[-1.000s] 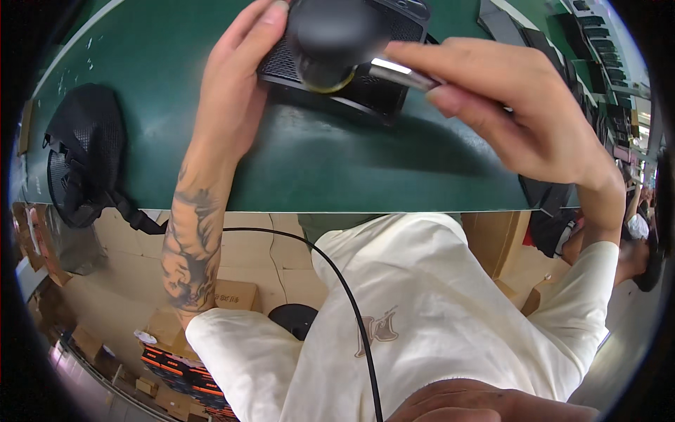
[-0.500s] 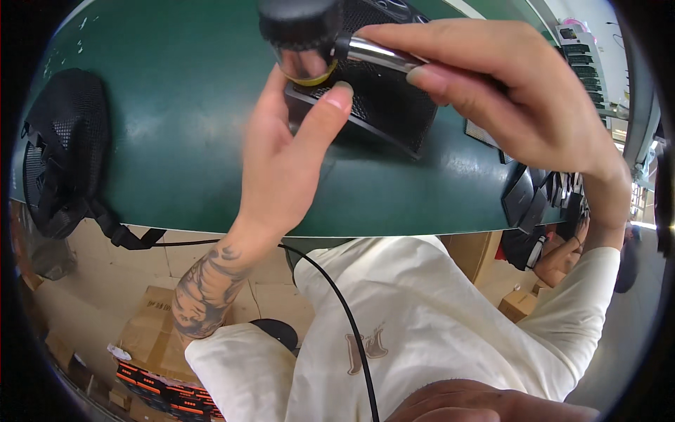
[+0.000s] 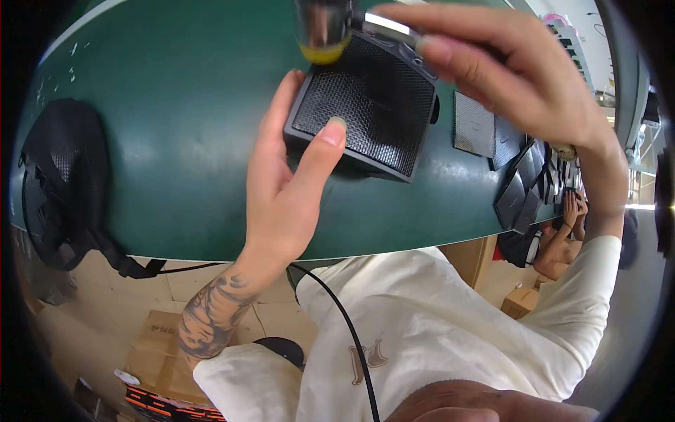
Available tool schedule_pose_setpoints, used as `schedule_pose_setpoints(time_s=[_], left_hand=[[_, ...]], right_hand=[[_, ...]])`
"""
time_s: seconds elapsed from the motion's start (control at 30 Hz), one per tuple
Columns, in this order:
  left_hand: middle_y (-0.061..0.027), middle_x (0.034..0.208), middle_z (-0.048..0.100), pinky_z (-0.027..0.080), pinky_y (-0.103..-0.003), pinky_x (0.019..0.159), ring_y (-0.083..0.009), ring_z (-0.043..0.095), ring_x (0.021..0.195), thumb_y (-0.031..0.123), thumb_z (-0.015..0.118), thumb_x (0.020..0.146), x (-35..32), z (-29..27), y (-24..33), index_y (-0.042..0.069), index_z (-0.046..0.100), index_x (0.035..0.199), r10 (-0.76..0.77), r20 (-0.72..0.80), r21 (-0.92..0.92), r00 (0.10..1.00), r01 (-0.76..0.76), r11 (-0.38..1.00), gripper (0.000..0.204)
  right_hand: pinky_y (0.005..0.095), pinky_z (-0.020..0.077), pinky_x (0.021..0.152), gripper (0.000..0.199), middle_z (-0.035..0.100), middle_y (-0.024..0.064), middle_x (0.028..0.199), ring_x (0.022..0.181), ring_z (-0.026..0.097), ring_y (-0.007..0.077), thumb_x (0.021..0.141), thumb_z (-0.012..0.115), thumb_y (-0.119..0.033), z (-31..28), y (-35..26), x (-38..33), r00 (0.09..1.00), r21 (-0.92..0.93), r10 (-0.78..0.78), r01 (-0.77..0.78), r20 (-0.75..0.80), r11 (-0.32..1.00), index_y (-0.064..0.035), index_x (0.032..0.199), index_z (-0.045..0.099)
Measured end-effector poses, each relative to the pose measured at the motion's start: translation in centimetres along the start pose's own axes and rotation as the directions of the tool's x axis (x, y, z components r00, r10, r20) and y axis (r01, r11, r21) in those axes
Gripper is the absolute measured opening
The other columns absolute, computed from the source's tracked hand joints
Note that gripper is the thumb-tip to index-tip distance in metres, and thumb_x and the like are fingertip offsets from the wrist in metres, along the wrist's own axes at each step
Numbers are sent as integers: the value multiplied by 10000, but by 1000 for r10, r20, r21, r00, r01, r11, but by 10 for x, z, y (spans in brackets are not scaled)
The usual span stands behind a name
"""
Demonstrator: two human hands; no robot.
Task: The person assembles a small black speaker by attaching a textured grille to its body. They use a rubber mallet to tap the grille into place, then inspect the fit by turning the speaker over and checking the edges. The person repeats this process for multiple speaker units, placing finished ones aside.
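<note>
My left hand grips a black box-shaped speaker by its near-left corner. The thumb lies on the black mesh grille, and the fingers go down the left side. The grille faces up, and the speaker's base is hidden beneath it. My right hand is closed around the chrome handle of a mallet. Its dark head has a yellow lower face and is over the grille's far-left corner. Motion smears it, so I cannot tell whether it touches. The top of the mallet is cut off by the view.
Silver-grey mesh panels and several dark flat pieces lie on the green table at the right. A black mesh bag is at the left edge. Another person's hands are beyond the right end. A cardboard box stands below.
The mallet has moved up and right with my right hand. More of the speaker's grille shows now, turned further up toward me. My left hand has kept its hold near the corner.
</note>
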State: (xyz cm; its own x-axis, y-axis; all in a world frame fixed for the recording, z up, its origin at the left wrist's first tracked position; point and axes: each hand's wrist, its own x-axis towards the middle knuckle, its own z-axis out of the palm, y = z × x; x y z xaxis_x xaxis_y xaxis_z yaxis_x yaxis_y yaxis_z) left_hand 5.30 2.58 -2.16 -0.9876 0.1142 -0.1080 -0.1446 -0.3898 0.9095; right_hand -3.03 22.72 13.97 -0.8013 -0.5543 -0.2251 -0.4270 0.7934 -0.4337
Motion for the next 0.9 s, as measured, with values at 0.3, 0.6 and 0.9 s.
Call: schedule_pose_setpoints(time_s=[0.3,0.6,0.9], left_hand=[[-113,1359,555,450,-249,981,-114,549,1138,139,628,1039,-1,5,8,-90,283,1570,-36,33,-107,999,39,993,674],[-99,1389,536,442,-226,933,-96,532,1096,94,599,1041,-3,4,6,-67,283,1587,-31,33,-104,999,34,994,652],[-185,1494,512,308,-368,1193,-233,486,1378,122,585,1020,-4,3,3,-108,336,1549,-2,-11,1,1000,2,1000,628]], right_hand=[[347,491,644,402,666,119,813,683,605,211,1079,483,-165,-22,-11,11,978,39,-120,115,172,993,-38,1454,551],[339,505,658,406,668,118,813,690,618,191,1085,476,-174,-13,6,2,990,86,-126,120,70,989,-58,1469,537],[279,452,607,368,606,32,755,664,548,91,1070,539,-168,3,26,-11,992,281,-5,40,-125,959,-55,1412,614]])
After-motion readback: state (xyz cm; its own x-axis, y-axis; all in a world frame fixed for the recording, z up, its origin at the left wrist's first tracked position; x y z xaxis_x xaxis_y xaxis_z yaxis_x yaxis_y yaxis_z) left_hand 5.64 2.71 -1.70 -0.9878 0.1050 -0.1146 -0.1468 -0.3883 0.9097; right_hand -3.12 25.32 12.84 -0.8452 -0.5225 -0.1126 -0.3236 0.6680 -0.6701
